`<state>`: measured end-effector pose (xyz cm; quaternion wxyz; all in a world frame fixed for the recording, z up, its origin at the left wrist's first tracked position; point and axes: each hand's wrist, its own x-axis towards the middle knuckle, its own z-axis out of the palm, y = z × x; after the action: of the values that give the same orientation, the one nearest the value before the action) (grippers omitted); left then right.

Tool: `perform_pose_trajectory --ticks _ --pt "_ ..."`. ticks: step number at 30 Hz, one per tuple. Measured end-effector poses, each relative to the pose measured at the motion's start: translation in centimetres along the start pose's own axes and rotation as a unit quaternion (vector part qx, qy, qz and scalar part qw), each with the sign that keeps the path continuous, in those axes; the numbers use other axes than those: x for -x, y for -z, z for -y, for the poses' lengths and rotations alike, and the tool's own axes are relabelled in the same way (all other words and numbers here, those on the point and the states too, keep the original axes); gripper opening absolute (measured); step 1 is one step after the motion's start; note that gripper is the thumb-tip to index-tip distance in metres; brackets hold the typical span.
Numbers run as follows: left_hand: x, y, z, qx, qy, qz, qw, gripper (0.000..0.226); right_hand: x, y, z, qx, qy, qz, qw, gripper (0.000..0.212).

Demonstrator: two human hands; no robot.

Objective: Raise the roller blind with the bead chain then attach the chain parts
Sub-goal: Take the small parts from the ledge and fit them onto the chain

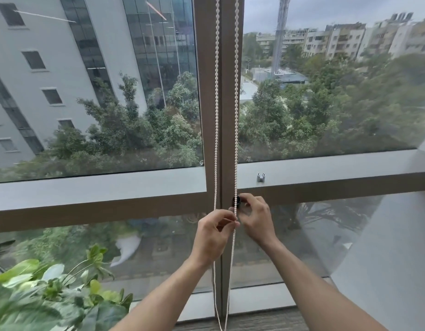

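A white bead chain [216, 96] hangs in two strands in front of the brown window post [227, 130], running from the top of the view down to the floor. My left hand [212, 231] pinches the right strand at about sill height. My right hand [255, 217] holds a small black chain part [237, 202] against that same strand, just above my left fingers. The roller blind itself is out of view; the glass is uncovered.
A grey clip bracket [261, 177] sits on the window's cross rail [326, 173], right of the post. A leafy green plant [51, 292] fills the lower left corner. Grey carpet [254, 321] lies below the window.
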<state>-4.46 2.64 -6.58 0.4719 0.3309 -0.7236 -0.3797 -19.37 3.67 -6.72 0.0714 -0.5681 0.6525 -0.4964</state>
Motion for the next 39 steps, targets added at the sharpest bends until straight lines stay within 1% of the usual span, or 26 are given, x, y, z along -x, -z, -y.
perform_pose_trajectory --ticks 3,5,9,14,18,24,27,29,34,37,39 --pt "0.9 0.2 0.2 -0.011 -0.011 -0.001 1.0 0.018 1.6 -0.5 0.1 -0.014 -0.009 0.04 0.999 0.029" --pt "1.4 0.3 0.3 -0.013 -0.015 -0.009 1.0 0.022 2.6 -0.8 0.1 -0.036 -0.021 0.053 0.998 0.029" --pt "2.4 0.6 0.7 -0.016 -0.044 -0.01 0.999 0.032 4.3 -1.3 0.2 -0.062 -0.041 0.056 0.996 0.028" --pt "3.3 1.0 1.1 -0.034 -0.039 -0.014 0.999 0.042 5.8 -1.3 0.5 -0.101 -0.032 0.053 0.993 0.026" --pt "3.4 1.4 0.9 -0.02 -0.044 0.001 0.999 0.043 6.4 -1.2 0.8 -0.125 -0.03 0.048 0.991 0.022" --pt "3.4 2.2 0.3 -0.004 -0.028 0.032 0.999 0.042 7.1 -1.4 1.3 -0.154 -0.033 0.053 0.986 0.026" --pt "3.3 2.6 -0.1 0.021 0.001 0.043 0.999 0.046 7.2 -1.2 1.7 -0.182 -0.031 0.05 0.982 0.026" --pt "3.3 2.9 0.0 0.021 0.019 0.05 0.998 0.046 7.2 -1.0 2.1 -0.193 -0.033 0.05 0.979 0.03" --pt "3.1 3.2 -0.1 0.005 0.003 0.057 0.998 0.045 7.1 -0.7 2.4 -0.198 -0.045 0.05 0.978 0.032" --pt "3.0 3.4 -0.1 0.007 0.004 0.059 0.998 0.047 7.2 -0.4 2.5 -0.209 -0.044 0.058 0.975 0.034" --pt "2.9 3.5 0.0 -0.007 -0.009 0.064 0.998 0.049 7.2 -0.3 2.5 -0.216 -0.042 0.063 0.973 0.035"
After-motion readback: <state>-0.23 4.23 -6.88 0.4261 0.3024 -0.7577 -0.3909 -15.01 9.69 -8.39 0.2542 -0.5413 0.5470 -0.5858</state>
